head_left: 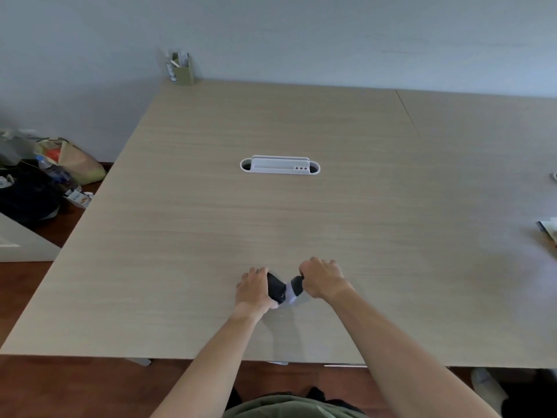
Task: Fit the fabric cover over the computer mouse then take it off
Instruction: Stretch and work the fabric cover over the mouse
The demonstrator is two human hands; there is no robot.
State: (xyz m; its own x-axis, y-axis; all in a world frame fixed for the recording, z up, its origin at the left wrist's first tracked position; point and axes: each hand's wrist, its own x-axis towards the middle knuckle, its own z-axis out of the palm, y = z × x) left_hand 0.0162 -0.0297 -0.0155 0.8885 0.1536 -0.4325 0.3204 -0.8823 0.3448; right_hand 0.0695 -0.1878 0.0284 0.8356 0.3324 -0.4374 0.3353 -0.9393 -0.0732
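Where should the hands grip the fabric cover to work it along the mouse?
Probably at the fabric cover's dark bunched end, from the right, where the right hand grips it now. The left hand steadies the black mouse from the opposite side.

Pale matt wood grain is shown by the surface. Soft grey-and-black cloth of the cover is seen between the hands, beside the mouse's smooth dark plastic.

Your left hand curled, knuckles up, low on desk; your right hand fisted just beside it, forearms converging.
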